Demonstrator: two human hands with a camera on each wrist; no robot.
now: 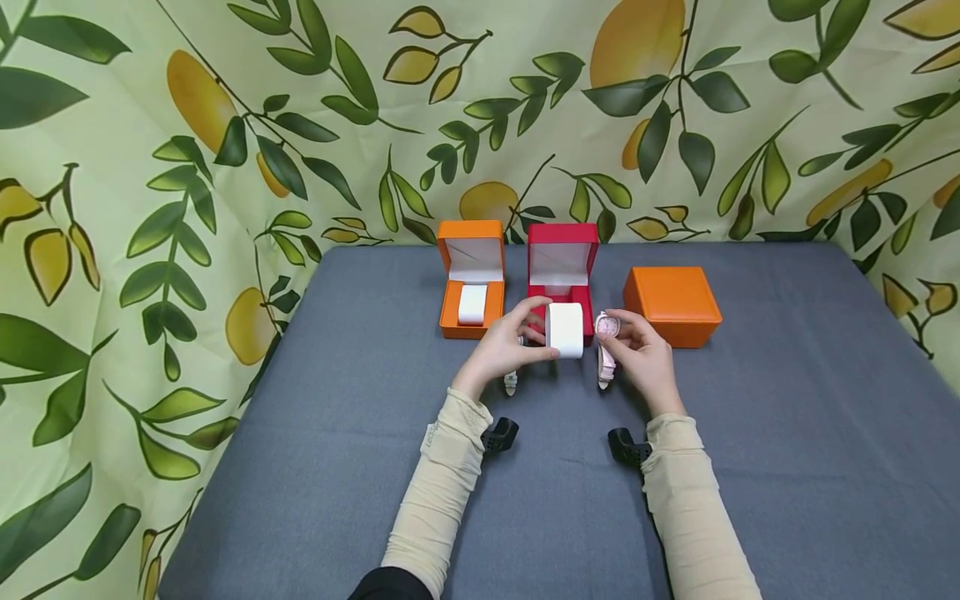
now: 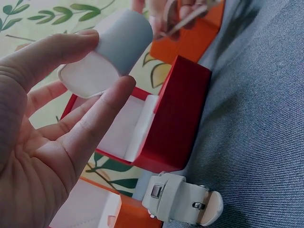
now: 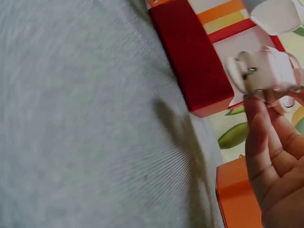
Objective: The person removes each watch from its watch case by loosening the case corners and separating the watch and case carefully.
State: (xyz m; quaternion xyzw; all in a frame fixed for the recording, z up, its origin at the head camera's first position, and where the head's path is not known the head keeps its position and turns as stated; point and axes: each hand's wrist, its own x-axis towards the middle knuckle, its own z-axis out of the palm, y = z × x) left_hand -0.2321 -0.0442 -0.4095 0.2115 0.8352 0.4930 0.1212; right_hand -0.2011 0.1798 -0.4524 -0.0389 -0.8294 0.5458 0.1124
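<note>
My left hand (image 1: 504, 346) pinches a white watch cushion (image 1: 565, 330) between thumb and fingers, holding it up in front of the open red watch box (image 1: 562, 242). In the left wrist view the cushion's rounded end (image 2: 90, 76) faces the palm, and no watch is around it. Just right of it, my right hand (image 1: 648, 360) grips a pale pink watch (image 1: 606, 327) by its case, with one strap hanging down. A buckle shows on the strap in the right wrist view. Partly hidden behind my left hand is a white-strapped watch (image 2: 183, 198), near the red box.
An open orange watch box (image 1: 450, 321) with a white cushion (image 1: 472, 305) in it stands left of the red box. To the right is a closed orange box (image 1: 671, 304). Grey cloth (image 1: 555, 517) covers the table; a leaf-patterned curtain (image 1: 360, 150) hangs behind.
</note>
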